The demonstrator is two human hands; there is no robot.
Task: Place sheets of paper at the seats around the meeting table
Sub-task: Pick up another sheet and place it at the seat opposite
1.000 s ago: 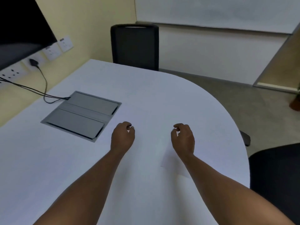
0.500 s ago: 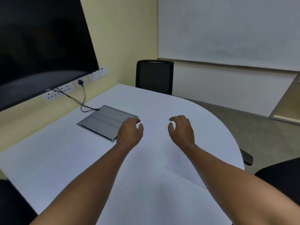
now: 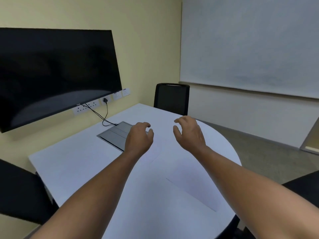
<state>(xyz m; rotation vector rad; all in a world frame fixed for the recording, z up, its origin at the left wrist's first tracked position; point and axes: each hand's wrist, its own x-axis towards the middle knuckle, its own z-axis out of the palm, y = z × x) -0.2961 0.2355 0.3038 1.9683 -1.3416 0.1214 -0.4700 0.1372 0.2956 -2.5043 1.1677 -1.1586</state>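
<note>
Hovering my left hand and right hand — both loosely spread, holding nothing — above the sheet near the floor box; I should square it flat.

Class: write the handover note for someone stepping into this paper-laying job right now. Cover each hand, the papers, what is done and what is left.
Left hand: empty, fingers curled, above the table.
Right hand: empty, open, also raised.
One sheet of paper lies flat at the near seat, beneath the right forearm.
No sheet shows before the far chair or the left chair.
Left: paper those seats; no spare sheets in view.
</note>
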